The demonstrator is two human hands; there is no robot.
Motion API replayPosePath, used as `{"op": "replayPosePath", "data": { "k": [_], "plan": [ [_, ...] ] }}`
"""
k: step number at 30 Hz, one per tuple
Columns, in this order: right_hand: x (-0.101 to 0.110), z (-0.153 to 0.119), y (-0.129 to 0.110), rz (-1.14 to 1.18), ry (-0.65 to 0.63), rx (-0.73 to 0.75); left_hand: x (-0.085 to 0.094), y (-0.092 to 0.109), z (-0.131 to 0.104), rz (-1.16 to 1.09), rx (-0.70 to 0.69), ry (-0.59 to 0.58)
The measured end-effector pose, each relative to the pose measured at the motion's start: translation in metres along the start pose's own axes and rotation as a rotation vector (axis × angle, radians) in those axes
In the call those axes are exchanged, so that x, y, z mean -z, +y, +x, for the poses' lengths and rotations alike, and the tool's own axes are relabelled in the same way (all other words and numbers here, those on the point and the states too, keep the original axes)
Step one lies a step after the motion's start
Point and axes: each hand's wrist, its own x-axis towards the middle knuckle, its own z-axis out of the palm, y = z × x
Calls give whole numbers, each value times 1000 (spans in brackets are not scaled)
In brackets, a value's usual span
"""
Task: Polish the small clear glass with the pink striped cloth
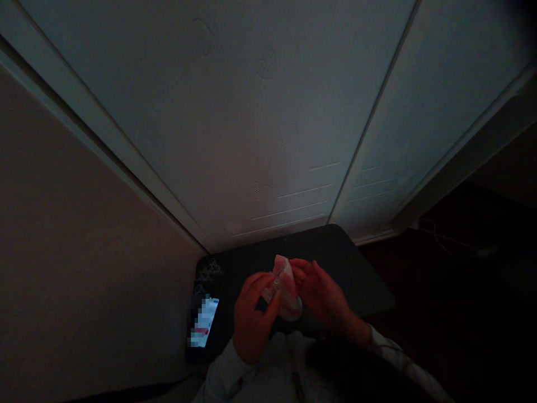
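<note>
A small pink-and-white soft-looking item [287, 305] is between my two hands, above a dark table; its kind is too dim to make out. My left hand [255, 314] pinches it on its left side, thumb and forefinger close together near a small clear or pale bit at its middle. My right hand [321, 291] is curled against its right side, with the fingertips on the upper edge and partly behind it. The item's pale lower end hangs rounded below the fingers.
On the dark table [356, 274] a lit phone [205, 323] lies at the left, with a dark patterned bundle [208, 271] behind it. White panels [235, 123] with embossed hearts rise at the back, beside a wall [104, 268]. A white cable [444, 238] lies at far right.
</note>
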Motion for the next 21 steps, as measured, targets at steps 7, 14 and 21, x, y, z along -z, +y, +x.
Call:
{"op": "replayPosePath", "data": {
  "k": [7,14,21],
  "plan": [
    [6,1,15,-83,126,56,-1,-3,-1,-17,-103,-5],
    [3,-3,6,-371,136,131,1,-3,-3,-154,-58,-82],
    [-1,-9,3,-598,104,220,3,2,-2,-194,-37,-119]
  ]
}}
